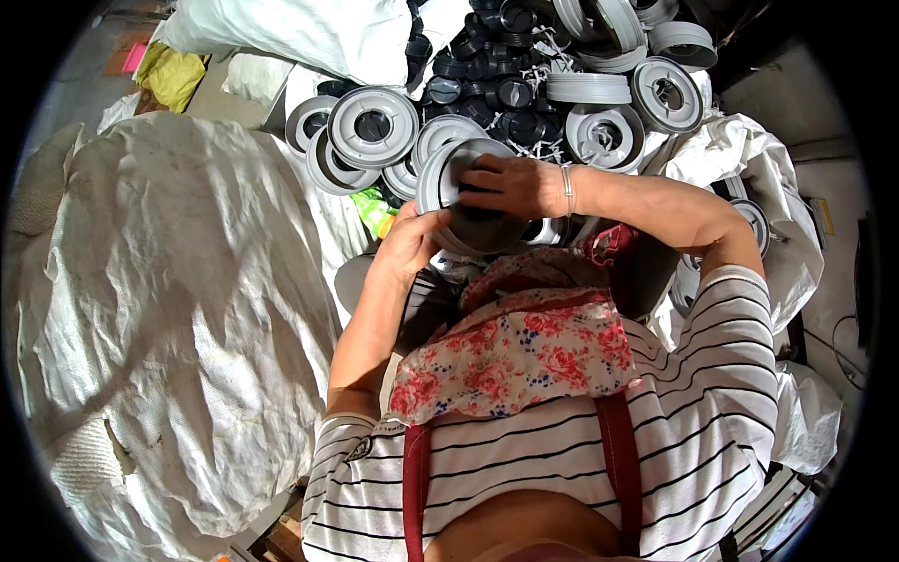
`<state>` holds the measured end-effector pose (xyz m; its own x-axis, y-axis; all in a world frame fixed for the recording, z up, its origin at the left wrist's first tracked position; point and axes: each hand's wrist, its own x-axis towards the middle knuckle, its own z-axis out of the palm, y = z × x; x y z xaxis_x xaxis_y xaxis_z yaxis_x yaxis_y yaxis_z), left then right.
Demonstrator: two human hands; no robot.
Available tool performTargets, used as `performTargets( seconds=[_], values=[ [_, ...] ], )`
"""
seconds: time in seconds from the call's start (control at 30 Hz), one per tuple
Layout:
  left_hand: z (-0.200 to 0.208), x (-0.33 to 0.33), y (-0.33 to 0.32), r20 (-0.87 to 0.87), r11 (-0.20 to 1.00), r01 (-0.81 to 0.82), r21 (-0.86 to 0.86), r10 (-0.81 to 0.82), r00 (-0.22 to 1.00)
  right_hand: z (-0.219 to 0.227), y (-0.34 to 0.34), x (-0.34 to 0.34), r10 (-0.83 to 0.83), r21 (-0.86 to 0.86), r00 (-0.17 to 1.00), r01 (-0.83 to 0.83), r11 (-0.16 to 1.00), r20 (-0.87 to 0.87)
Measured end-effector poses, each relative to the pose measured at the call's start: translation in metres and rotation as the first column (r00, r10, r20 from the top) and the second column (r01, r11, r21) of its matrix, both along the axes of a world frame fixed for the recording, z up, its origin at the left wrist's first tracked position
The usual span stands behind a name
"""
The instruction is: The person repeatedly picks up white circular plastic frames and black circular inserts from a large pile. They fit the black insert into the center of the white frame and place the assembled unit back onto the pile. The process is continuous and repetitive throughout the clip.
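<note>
A grey round plastic part (pixel 433 183) with a raised rim and a dark hollow is tilted up in front of me. My left hand (pixel 409 242) grips its lower left rim, thumb on the near side. My right hand (pixel 513 187) reaches over the hollow from the right, its fingers stretched out and slightly apart against the dark inside. Shadow hides whether its fingertips touch anything there. Just beyond lie similar grey round parts, one (pixel 373 127) with a central hole facing up. Black round caps (pixel 478 94) are heaped behind them.
A large white woven sack (pixel 178 309) bulges on the left. Another white sack (pixel 290 37) lies at the far side. More grey rings (pixel 588 88) are stacked far right, near white plastic scraps (pixel 552 70). An open white bag (pixel 749 155) at the right holds grey parts.
</note>
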<state>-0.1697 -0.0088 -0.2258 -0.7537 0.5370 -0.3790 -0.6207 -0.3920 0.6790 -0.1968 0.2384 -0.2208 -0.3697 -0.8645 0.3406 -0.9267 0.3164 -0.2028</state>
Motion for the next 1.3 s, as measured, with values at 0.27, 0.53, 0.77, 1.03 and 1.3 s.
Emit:
performTargets(
  seconds=[0.27, 0.53, 0.77, 1.03, 1.3],
  values=[
    [0.002, -0.010, -0.010, 0.090, 0.994, 0.107, -0.017, -0.105, 0.990, 0.012, -0.002, 0.002, 0.232, 0.150, 0.971, -0.221, 0.964, -0.060],
    [0.030, -0.001, 0.011, 0.010, 0.986, -0.096, -0.135, 0.098, 0.995, 0.009, -0.016, 0.008, -0.201, -0.092, 0.930, 0.239, 0.967, 0.306],
    [0.033, 0.009, 0.014, 0.008, 0.978, -0.179, -0.110, 0.181, 0.983, 0.011, -0.031, -0.001, -0.261, -0.234, 0.852, 0.396, 0.888, 0.453],
    [0.026, 0.014, 0.020, -0.285, 0.956, -0.206, -0.210, 0.142, 0.948, 0.022, -0.038, -0.002, -0.320, -0.192, 0.603, 0.632, 0.751, 0.731],
    [0.022, 0.015, 0.024, -0.350, 0.924, -0.287, -0.251, 0.190, 0.917, 0.002, -0.038, -0.014, -0.124, -0.223, 0.441, 0.653, 0.723, 0.889]
  ],
)
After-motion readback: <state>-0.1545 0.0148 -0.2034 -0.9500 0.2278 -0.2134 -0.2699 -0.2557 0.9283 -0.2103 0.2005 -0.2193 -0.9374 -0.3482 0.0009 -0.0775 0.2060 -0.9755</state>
